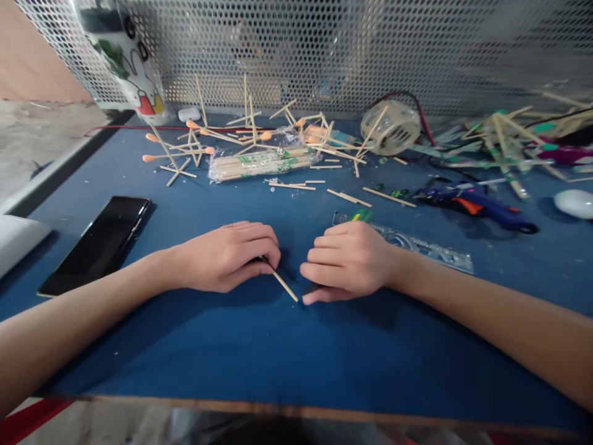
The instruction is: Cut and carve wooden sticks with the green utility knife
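A thin wooden stick (285,286) is pinched between the thumb and fingers of my left hand (236,256). It slants down to the right, its free end close to the blue tabletop. Just right of that end is my right hand (349,262), its fingers curled and the thumb low beside the stick's tip. What lies inside the right fingers, if anything, is hidden. Behind my right wrist is a clear plastic ruler (424,248) with cut-out shapes, partly covered by the hand. Several loose short sticks (348,198) lie beyond my hands.
A phone (99,241) lies left. Behind are a plastic-wrapped bundle of sticks (262,162), small stick structures (185,148) with orange tips, a tape roll (391,127) and a bottle (134,68). A blue glue gun (482,204) lies right. A perforated metal panel (296,49) stands behind the table.
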